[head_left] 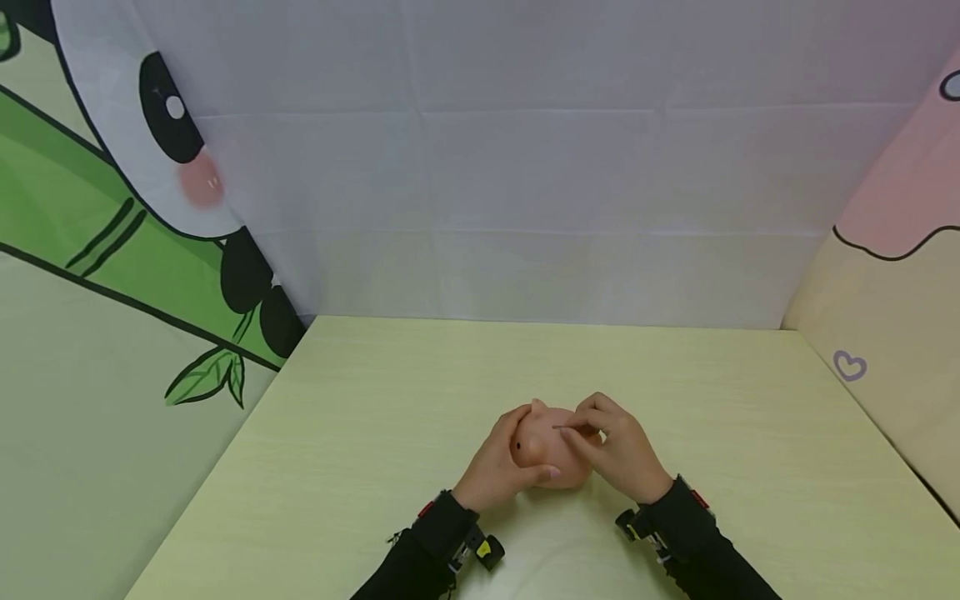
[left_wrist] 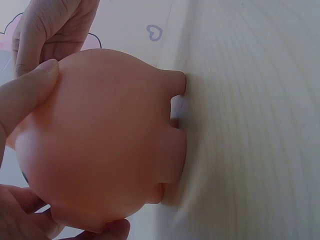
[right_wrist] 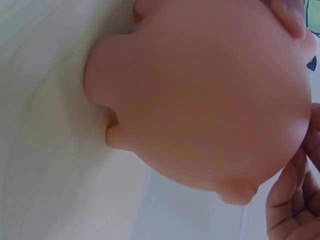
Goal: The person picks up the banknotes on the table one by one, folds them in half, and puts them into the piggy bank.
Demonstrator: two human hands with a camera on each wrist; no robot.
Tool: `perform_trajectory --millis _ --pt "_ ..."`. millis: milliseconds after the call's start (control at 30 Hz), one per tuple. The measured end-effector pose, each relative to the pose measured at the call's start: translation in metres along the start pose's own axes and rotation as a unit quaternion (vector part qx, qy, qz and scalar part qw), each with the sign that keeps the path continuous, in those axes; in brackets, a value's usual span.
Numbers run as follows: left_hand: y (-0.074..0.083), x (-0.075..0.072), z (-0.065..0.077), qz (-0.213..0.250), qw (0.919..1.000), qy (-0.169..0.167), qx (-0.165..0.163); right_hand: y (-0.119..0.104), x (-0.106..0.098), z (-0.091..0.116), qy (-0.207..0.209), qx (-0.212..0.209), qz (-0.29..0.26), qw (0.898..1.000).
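A pink piggy bank (head_left: 546, 442) stands on its short legs on the table, snout toward the left. My left hand (head_left: 497, 465) grips its face end, with the thumb along the near side and the fingers round the far side. In the left wrist view the left thumb (left_wrist: 30, 92) presses against the round body. Over the bank's back, my right hand (head_left: 621, 447) pinches with thumb and index fingertips, right at a thin dark line on top. Whatever lies between those fingertips is mostly hidden. Curled right fingers (right_wrist: 292, 200) show beside the bank in the right wrist view.
The pale wood-grain table (head_left: 375, 400) runs back to a grey-white cloth wall (head_left: 540, 192). Printed cartoon panels (head_left: 202, 275) flank it on both sides. Each wrist wears a black strap with a small camera (head_left: 489, 550).
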State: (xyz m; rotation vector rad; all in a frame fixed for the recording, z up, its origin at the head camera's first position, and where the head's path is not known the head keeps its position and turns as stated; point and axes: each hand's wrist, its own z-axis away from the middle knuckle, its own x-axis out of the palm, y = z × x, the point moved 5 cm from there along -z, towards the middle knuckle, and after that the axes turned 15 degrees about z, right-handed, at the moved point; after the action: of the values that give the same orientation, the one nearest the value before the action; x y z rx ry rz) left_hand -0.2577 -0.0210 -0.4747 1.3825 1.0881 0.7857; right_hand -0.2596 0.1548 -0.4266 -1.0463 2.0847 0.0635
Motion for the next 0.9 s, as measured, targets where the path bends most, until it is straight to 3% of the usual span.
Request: perform_trajectory --millis 233,767,900 --pt "0.0 0.002 0.0 0.0 1.0 0.0 0.001 -0.002 0.0 -0.002 0.009 -0.008 0.034 0.999" --pt "0.001 0.003 0.0 -0.007 0.9999 0.005 0.007 -0.001 -0.007 -0.008 -0.015 -0.012 0.017 1.0" --pt "0.002 0.002 0.001 -0.007 0.9999 0.008 0.008 0.005 -0.013 -0.009 0.002 -0.008 0.024 1.0"
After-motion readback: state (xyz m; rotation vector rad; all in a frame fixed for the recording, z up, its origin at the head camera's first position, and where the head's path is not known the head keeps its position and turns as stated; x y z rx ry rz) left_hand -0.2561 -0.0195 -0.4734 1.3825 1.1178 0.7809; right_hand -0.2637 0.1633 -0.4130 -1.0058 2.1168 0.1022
